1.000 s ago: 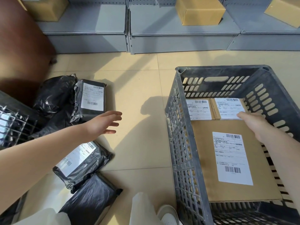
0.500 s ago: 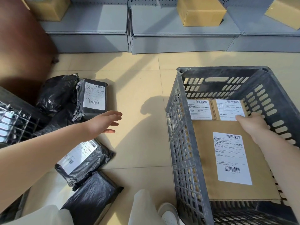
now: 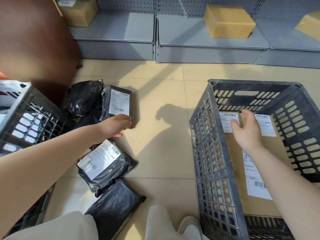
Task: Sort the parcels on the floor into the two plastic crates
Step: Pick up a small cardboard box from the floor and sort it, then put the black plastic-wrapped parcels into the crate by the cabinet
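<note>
1. My left hand, fingers loose, touches a labelled black parcel on the floor
2. My right hand rests open on boxes in the crate
3. Label print unreadable; barcodes only

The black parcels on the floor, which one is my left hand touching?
The flat labelled black parcel farthest from you, beside the crumpled bag; your left hand rests on its near edge, clear of the other parcels.

- Bare floor tiles lie open between the black parcels and the right crate.
- Its tall slotted wall blocks sideways entry; its top is open.
</note>
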`<state>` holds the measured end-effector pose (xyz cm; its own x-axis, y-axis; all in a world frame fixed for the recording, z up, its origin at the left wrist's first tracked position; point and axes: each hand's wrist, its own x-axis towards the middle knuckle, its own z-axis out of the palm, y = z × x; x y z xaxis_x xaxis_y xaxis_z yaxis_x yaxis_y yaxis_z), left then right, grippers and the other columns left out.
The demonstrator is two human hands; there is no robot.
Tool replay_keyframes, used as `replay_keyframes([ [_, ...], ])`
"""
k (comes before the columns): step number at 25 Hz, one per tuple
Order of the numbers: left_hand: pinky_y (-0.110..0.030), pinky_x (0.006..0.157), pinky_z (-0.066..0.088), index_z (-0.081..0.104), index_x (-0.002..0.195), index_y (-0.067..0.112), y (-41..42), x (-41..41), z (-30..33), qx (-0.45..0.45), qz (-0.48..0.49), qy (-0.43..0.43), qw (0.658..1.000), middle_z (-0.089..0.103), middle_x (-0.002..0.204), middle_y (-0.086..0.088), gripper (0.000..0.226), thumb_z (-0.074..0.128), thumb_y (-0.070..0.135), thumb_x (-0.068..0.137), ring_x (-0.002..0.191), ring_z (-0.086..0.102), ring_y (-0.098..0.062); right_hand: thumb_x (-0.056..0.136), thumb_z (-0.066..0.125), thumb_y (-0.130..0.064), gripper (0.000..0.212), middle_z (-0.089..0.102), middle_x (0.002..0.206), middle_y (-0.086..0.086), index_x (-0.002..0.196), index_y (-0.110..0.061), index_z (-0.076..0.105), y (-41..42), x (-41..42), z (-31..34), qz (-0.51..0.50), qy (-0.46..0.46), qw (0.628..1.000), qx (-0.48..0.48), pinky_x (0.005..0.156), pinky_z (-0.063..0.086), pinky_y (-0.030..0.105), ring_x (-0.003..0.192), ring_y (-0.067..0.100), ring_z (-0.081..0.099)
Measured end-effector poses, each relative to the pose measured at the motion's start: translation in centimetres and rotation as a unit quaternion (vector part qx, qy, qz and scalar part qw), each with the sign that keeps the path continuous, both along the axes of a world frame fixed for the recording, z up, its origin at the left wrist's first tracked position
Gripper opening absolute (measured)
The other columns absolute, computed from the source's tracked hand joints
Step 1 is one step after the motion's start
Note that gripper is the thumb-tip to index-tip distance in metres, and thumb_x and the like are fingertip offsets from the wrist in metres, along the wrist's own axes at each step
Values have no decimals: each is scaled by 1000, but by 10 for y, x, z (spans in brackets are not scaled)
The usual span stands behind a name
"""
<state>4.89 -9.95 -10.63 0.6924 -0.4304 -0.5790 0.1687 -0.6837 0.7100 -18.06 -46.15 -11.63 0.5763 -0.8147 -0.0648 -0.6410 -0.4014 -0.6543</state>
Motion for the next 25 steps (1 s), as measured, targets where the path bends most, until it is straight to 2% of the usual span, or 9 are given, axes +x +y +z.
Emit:
replay_keyframes([
  [2, -38, 104, 44, 50, 135, 30, 11, 9, 0, 47, -34, -36, 998, 54, 133, -3, 40, 54, 31, 96, 118, 54, -23, 99, 54, -25, 49, 49, 147, 7, 145, -15, 39, 6, 15, 12, -21, -43, 999, 16, 108, 35, 38, 135, 27, 45],
  [4, -33, 104, 39, 45, 142, 26, 23, 16, 1, 87, -51, -70, 992, 50, 140, -3, 45, 51, 30, 97, 121, 50, -22, 100, 51, -25, 45, 51, 143, 7, 143, -14, 41, 14, 34, 30, -34, -87, 995, 19, 102, 36, 32, 130, 24, 48],
  [7, -33, 104, 36, 42, 145, 20, 38, 24, -1, 125, -63, -94, 986, 47, 146, -4, 47, 48, 26, 99, 128, 47, -24, 100, 50, -27, 44, 55, 137, 6, 141, -13, 43, 25, 64, 57, -44, -143, 989, 14, 99, 37, 28, 125, 21, 52],
  [10, -35, 106, 34, 42, 145, 17, 51, 31, -3, 158, -62, -113, 979, 47, 146, -7, 47, 46, 25, 100, 131, 45, -26, 100, 50, -27, 44, 55, 137, 5, 141, -13, 43, 49, 92, 74, 2, -148, 989, -10, 99, 36, 25, 124, 18, 51],
  [13, -35, 105, 36, 41, 145, 14, 69, 36, -9, 181, -52, -123, 974, 47, 144, -11, 47, 46, 25, 99, 130, 46, -29, 99, 51, -26, 44, 54, 138, 5, 141, -14, 43, 81, 116, 74, 70, -151, 986, -15, 105, 37, 29, 127, 18, 49],
  [16, -37, 102, 42, 43, 144, 19, 93, 38, -29, 228, -84, -116, 963, 51, 140, -11, 49, 47, 30, 96, 123, 51, -31, 98, 53, -25, 44, 54, 136, 4, 140, -15, 44, 117, 135, 58, 120, -117, 986, -8, 108, 37, 34, 128, 19, 48],
  [20, -38, 103, 42, 43, 143, 22, 121, 40, -50, 256, -156, -117, 947, 48, 142, -7, 52, 52, 32, 93, 125, 50, -29, 98, 55, -27, 44, 57, 133, 9, 139, -15, 45, 164, 148, 19, 147, -72, 983, 79, 104, 36, 31, 125, 24, 52],
  [22, -38, 109, 39, 38, 147, 20, 135, 34, -59, 237, -175, -91, 951, 43, 148, -5, 55, 53, 28, 94, 131, 47, -25, 96, 54, -34, 48, 57, 133, 9, 139, -15, 45, 187, 145, -7, 175, -25, 977, 122, 104, 37, 32, 124, 26, 53],
  [25, -37, 109, 40, 30, 150, 20, 160, 14, -84, 227, -183, -60, 955, 42, 150, -4, 60, 55, 27, 95, 131, 49, -22, 100, 52, -33, 46, 54, 139, 7, 141, -14, 44, 219, 128, -40, 252, 88, 954, 140, 105, 34, 30, 130, 24, 49],
])
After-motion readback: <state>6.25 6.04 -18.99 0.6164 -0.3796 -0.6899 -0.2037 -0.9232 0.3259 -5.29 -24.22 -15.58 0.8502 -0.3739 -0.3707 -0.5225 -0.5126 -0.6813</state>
